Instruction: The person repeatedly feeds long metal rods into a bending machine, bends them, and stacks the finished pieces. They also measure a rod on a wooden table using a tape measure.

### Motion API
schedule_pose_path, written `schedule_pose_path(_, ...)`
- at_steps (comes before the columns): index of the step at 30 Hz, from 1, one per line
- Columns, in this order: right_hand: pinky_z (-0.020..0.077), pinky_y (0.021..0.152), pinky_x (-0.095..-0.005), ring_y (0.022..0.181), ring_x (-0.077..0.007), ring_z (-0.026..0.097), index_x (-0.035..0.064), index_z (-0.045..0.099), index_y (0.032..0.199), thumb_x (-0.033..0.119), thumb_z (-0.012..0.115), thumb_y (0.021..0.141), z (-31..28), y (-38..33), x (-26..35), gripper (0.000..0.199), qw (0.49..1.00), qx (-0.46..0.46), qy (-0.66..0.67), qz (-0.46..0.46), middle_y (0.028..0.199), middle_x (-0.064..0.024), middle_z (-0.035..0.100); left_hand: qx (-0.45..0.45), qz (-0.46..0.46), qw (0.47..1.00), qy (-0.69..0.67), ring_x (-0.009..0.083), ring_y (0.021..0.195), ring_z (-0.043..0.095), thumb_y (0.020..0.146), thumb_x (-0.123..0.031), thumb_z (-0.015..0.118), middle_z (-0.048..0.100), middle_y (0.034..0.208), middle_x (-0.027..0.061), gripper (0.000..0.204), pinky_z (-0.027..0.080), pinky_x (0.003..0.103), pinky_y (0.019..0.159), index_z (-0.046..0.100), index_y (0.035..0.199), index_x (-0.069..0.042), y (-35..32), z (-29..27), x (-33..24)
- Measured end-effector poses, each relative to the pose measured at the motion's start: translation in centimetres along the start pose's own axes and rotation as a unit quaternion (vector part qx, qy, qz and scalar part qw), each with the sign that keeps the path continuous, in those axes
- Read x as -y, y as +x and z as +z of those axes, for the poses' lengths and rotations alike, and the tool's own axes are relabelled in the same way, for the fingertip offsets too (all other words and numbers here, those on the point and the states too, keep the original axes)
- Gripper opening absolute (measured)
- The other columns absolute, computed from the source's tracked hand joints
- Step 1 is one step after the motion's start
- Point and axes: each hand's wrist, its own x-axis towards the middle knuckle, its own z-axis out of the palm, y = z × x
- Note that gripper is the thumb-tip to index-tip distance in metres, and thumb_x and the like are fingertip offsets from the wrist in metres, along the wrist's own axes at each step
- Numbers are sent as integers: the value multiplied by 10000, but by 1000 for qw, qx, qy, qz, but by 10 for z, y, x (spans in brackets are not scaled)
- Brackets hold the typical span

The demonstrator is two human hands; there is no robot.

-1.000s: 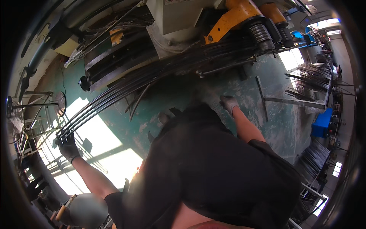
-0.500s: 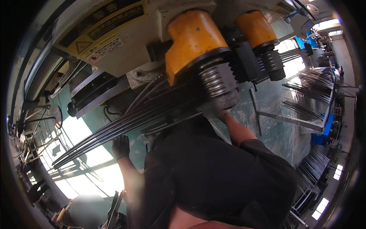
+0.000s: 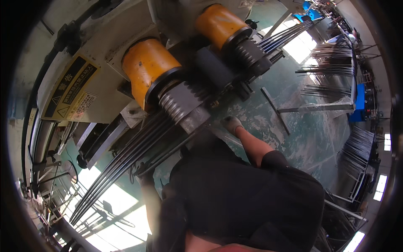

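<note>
My left hand (image 3: 145, 178), in a dark glove, is at the lower end of a dark metal bar (image 3: 168, 156), beside a bundle of long thin metal rods (image 3: 110, 175). Its fingers blend with the dark metal, so their grip is unclear. My right hand (image 3: 231, 124), in a pale, soiled glove, is curled, right of a ribbed metal roller block (image 3: 195, 119). What it holds, if anything, does not show. The rods run under that block, which hangs from an orange machine housing (image 3: 152, 69). A second orange housing (image 3: 222, 26) stands farther off.
A yellow and black warning label (image 3: 70, 89) marks the machine body. Rod racks (image 3: 331, 69) stand at the right with a steel frame (image 3: 315, 108) on the green floor (image 3: 264, 126). More rods (image 3: 359, 145) lie lower right. A blue machine part (image 3: 359, 103) is behind.
The view has swung, so the machine sits farther left and the rods slope more steeply. My right hand now shows apart from the roller block; my left hand is now at the bar's end.
</note>
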Motion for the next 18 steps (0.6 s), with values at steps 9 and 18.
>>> schedule_pose_path(9,549,996,-429,1128,-369,723,45,798,1149,451,712,903,-31,-151,-21,483,992,32,24,118,1143,-225,769,31,140,964,223,256,1173,645,937,-243,663,684,1219,75,249,520,369,1013,711,1163,-151,-33,53,29)
schedule_pose_path(18,557,885,-358,978,-209,725,-8,715,1241,292,688,998,-119,-133,123,387,848,-60,516,-107,1056,-95,770,7,57,921,385,196,1188,609,1024,-181,541,659,1208,-2,176,503,344,1018,684,1126,-163,-59,-105,-11)
